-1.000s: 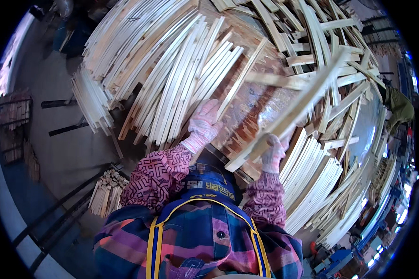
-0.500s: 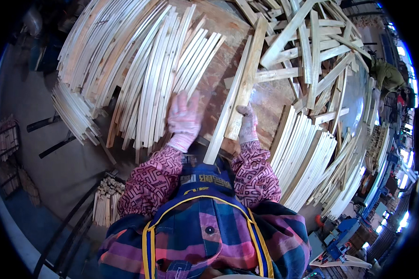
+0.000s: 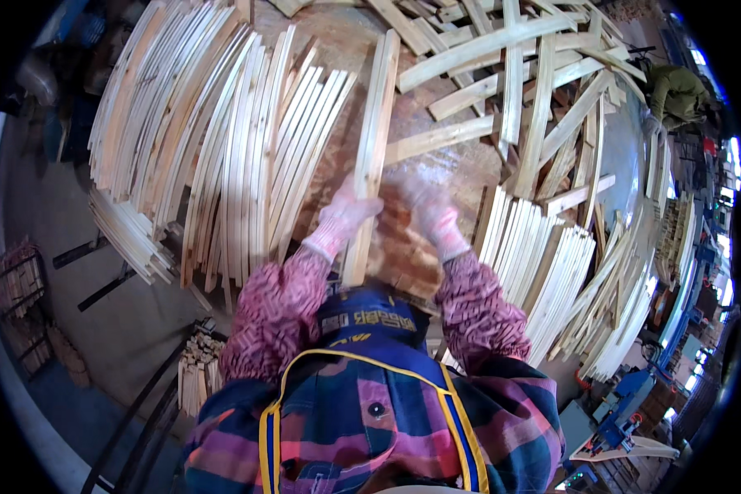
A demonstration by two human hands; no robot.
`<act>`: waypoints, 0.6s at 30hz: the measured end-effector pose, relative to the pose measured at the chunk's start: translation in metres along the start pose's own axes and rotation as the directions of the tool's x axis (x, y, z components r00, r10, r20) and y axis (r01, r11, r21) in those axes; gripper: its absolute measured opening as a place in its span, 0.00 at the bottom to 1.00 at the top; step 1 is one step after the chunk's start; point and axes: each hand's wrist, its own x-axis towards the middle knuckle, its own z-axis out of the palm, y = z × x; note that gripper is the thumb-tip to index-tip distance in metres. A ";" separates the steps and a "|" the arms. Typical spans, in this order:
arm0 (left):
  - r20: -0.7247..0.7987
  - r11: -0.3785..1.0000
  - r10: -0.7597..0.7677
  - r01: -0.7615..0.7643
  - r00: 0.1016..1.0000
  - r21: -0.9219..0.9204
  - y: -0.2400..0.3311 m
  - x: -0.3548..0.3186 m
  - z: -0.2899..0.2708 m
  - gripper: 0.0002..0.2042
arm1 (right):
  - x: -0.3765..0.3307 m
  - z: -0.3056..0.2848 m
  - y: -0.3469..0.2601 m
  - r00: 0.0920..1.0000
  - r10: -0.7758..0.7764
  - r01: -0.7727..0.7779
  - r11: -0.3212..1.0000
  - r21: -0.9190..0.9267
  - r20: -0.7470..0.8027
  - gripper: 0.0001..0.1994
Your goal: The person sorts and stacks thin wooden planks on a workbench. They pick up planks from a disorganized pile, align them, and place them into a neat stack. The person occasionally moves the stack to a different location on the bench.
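My left hand, in a pale pink glove, is closed around a long wooden strip, its thumb lying across the top face. The strip points away from me, its near end by my apron. A second strip seems to lie along its left edge. To the right, my gloved right hand is apart from the strip, over the worn brown tabletop; motion smears its fingers. Left of my left hand lie rows of pale strips.
Loose boards lie crisscrossed at the far right. Closer on the right is a row of stacked strips. A bundle of wood stands low on the left beside dark metal bars. Another person bends at the far right.
My left hand has moved right, from beside the left rows onto the strip. My right hand has let go of the wood, and the strip now lies further left in view.
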 end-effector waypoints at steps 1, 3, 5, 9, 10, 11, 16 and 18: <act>0.012 1.000 0.024 -0.024 1.000 -0.006 -0.003 0.005 -0.002 0.29 | 0.040 -0.019 -0.001 0.993 0.111 -0.106 0.988 0.114 -0.042 0.33; -0.134 0.994 0.110 -0.109 0.985 0.013 -0.056 0.021 -0.007 0.29 | 0.121 -0.041 -0.025 0.954 0.220 -0.220 0.975 0.027 -0.204 0.39; -0.318 0.855 0.445 -0.290 0.837 0.431 -0.085 0.008 -0.027 0.33 | 0.182 -0.061 -0.054 0.842 0.261 -0.345 0.933 -0.100 -0.472 0.48; -0.592 0.581 0.224 0.382 0.774 0.719 -0.080 -0.003 -0.060 0.45 | 0.258 -0.060 -0.071 0.559 0.570 -0.574 0.790 0.215 -0.602 0.46; -0.602 0.439 0.345 0.443 0.720 0.782 -0.087 0.001 -0.070 0.46 | 0.259 -0.063 -0.077 0.555 0.634 -0.563 0.763 0.318 -0.538 0.42; -0.575 0.380 0.378 0.445 0.726 0.811 -0.077 0.005 -0.069 0.47 | 0.256 -0.067 -0.059 0.658 0.574 -0.457 0.819 0.347 -0.487 0.37; -0.181 0.496 0.568 -0.158 0.803 0.854 -0.005 0.060 -0.022 0.49 | 0.134 -0.048 -0.046 0.936 0.289 -0.223 0.928 0.297 -0.201 0.21; 0.103 0.637 -0.008 -0.075 0.995 0.768 0.086 0.066 0.028 0.49 | 0.090 -0.034 -0.055 1.000 0.012 -0.015 0.972 -0.233 -0.013 0.22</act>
